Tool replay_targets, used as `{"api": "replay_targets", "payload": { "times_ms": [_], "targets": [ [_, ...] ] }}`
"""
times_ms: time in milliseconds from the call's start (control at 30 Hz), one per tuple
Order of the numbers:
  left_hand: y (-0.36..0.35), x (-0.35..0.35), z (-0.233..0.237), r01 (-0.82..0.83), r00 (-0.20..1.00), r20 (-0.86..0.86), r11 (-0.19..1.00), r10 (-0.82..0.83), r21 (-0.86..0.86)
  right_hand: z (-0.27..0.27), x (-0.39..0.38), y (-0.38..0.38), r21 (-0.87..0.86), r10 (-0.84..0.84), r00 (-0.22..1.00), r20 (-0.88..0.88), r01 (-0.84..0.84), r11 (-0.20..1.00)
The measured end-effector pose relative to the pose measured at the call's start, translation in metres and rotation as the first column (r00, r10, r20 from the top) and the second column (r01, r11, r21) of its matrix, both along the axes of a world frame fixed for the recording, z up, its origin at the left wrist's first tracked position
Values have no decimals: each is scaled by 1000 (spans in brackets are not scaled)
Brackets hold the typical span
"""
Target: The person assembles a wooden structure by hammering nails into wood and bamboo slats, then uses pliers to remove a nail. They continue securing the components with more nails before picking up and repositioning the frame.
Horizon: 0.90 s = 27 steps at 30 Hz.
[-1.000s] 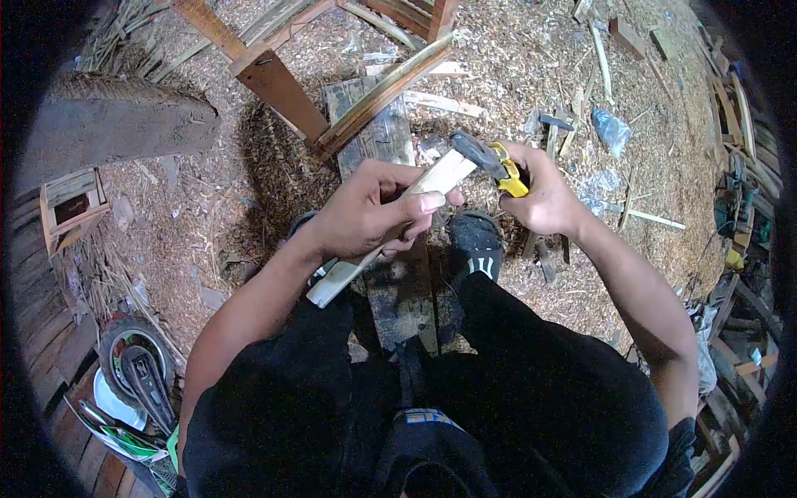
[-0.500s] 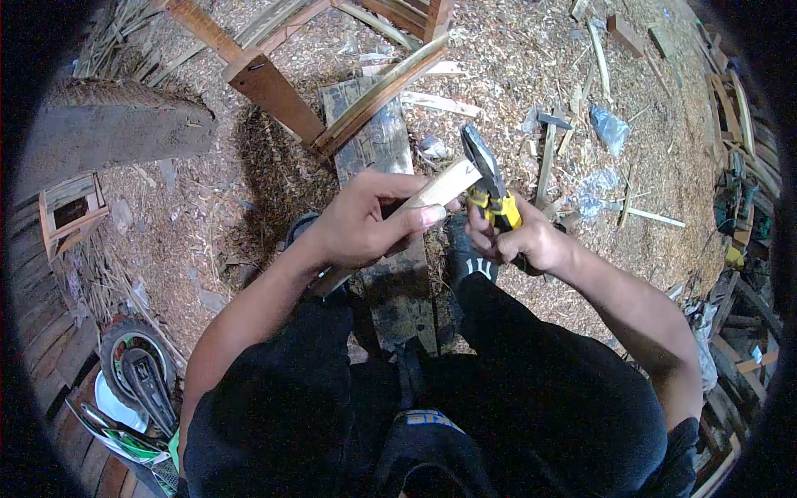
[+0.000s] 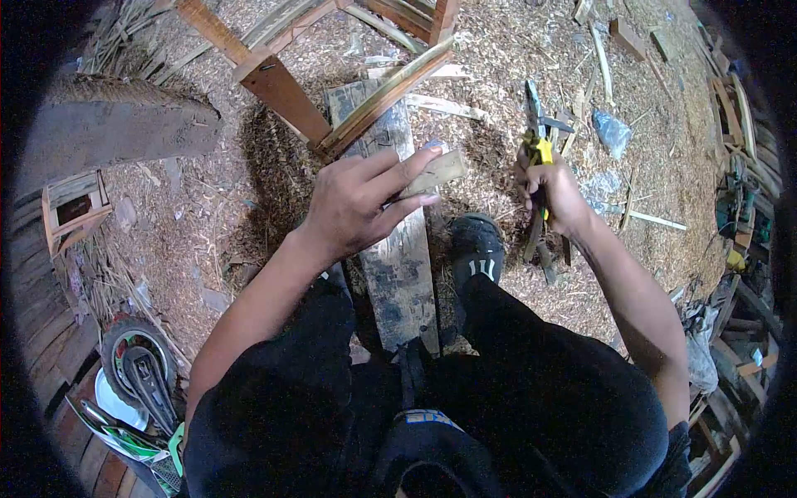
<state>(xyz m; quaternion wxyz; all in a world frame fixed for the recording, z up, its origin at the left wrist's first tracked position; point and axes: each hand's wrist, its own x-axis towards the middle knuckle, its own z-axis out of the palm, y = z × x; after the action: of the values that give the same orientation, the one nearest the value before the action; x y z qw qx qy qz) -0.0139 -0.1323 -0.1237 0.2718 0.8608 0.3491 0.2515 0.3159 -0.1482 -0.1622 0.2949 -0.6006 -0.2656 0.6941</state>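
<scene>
My left hand (image 3: 365, 195) pinches a light wooden piece (image 3: 440, 173) between thumb and fingers, above a worn plank (image 3: 400, 282). To the right, my right hand (image 3: 552, 187) is wrapped round the yellow and black handles of the pliers (image 3: 538, 141), whose metal jaws point away from me. The wooden piece and the pliers are well apart. Beyond my left hand, a reddish-brown wooden frame (image 3: 286, 95) rests partly on the plank's far end.
A hammer (image 3: 554, 124) lies on the shavings-covered ground beyond my right hand. Near it are a blue plastic bag (image 3: 612, 134) and wood strips. My shoe (image 3: 477, 241) stands beside the plank. A wheel (image 3: 139, 365) lies at the lower left.
The pliers have moved right, away from the wooden piece, with my right hand. My left hand has turned, and the wooden piece now shows a different face.
</scene>
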Motion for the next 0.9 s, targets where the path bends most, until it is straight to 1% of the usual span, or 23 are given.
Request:
{"api": "replay_targets", "payload": {
  "times_ms": [33,67,100,133,167,200,267,300,367,400,467,500,533,600,633,700,733,767,800,833,867,900],
  "targets": [
    [0,0,-1,-13,1000,-20,999,13,31,-9,4,4,58,44,978,202,-57,997],
    [-1,0,-1,-24,999,-39,998,26,61,-19,7,5,59,45,978,205,-58,997],
    [-1,2,-2,-25,999,-37,998,27,62,-23,5,6,91,57,922,382,-99,991],
    [-2,4,-3,-47,998,-50,998,50,50,-28,5,9,115,60,836,545,-145,983],
    [-2,5,-3,-69,995,-64,997,71,39,-34,10,12,58,140,780,610,-220,974],
    [-3,5,-5,-69,995,-65,997,71,39,-37,7,12,58,140,780,610,-220,974],
    [-4,7,-8,-121,992,-41,992,119,-47,-42,2,12,218,4,793,609,-172,961],
    [-4,7,-8,-120,992,-41,992,118,-47,-44,3,14,219,3,793,609,-171,961],
    [-4,8,-6,-138,988,-85,985,129,-108,-48,5,22,153,66,717,694,-237,959],
    [-4,8,-7,-136,988,-85,985,128,-108,-49,6,24,153,65,717,694,-236,960],
    [-5,7,-12,-154,986,-84,976,143,-153,-51,8,29,120,128,605,786,-353,928],
    [-5,7,-14,-153,986,-85,976,141,-153,-65,14,30,180,69,550,832,-386,905],
    [-5,7,-16,-160,986,-70,974,150,-158,-69,18,31,180,68,551,832,-384,905],
    [-5,6,-21,-166,986,-55,972,159,-163,-72,23,32,217,-19,331,943,-573,790],
    [-5,5,-24,-171,985,-48,970,165,-172,-72,23,32,218,-20,331,943,-573,790],
    [-4,5,-32,-175,984,-41,968,171,-179,-67,22,33,306,-116,345,932,-571,762],
    [-4,5,-35,-171,985,0,965,174,-199,-53,12,34,307,-117,346,931,-571,762],
    [-3,4,-39,-166,983,41,961,179,-219,-38,2,33,328,21,557,830,-519,790],
    [-3,4,-42,-168,983,40,961,181,-220,-21,-13,32,330,148,732,665,-466,821],
    [-2,4,-44,-162,982,55,957,180,-240,-9,-27,29,346,202,786,585,-466,814],
    [-2,5,-45,-154,982,70,953,178,-261,2,-42,27,345,203,785,585,-467,814],
    [-2,5,-44,-153,982,71,953,177,-261,12,-55,24,308,244,843,480,-422,853]
  ]
}}
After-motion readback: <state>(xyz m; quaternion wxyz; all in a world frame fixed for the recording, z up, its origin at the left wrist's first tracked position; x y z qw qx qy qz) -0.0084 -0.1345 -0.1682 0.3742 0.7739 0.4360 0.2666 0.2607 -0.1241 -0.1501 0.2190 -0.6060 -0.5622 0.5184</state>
